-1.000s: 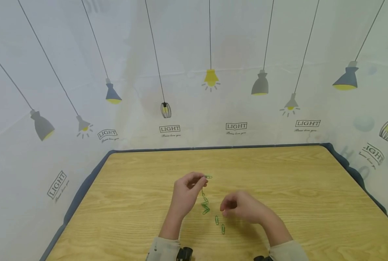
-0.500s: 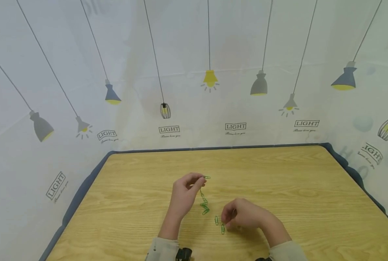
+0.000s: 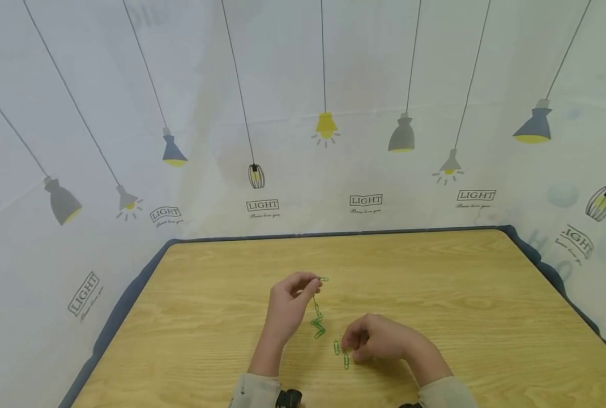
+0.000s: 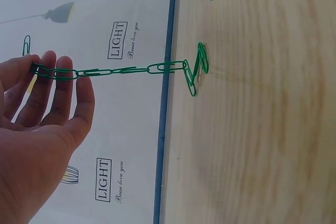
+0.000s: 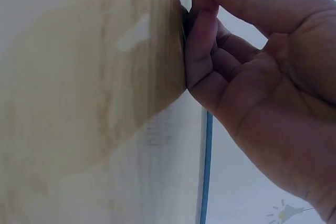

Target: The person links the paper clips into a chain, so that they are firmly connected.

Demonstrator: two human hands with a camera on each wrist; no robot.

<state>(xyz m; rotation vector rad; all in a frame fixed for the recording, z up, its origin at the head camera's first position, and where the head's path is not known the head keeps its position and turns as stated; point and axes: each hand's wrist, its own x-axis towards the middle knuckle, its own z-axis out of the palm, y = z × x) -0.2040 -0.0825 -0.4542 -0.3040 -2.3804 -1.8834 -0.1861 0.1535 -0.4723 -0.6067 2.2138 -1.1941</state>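
Observation:
My left hand [image 3: 289,306] pinches a chain of green paper clips [image 4: 131,70] between thumb and index finger, above the table. One end clip [image 4: 27,44] sticks out past the fingertips. The chain's lower end [image 3: 318,327] is folded in a zigzag on the wood. Two loose green paper clips lie to its right, a farther one [image 3: 336,347] and a nearer one [image 3: 346,361]. Over them my right hand [image 3: 387,339] bends its fingers down, thumb and index apart, tips beside the nearer clip. Whether they touch it is hard to see; its other fingers rest against the table [image 5: 79,129].
The wooden table [image 3: 206,294] has a dark blue edging [image 3: 298,234] at the back and sides. Behind it hangs a white sheet [image 3: 282,85] printed with lamps and the word LIGHT.
My right hand has come down and slightly nearer the body, to the nearer loose paper clip. The left hand keeps its pinch on the chain, almost still. The head view has tilted slightly.

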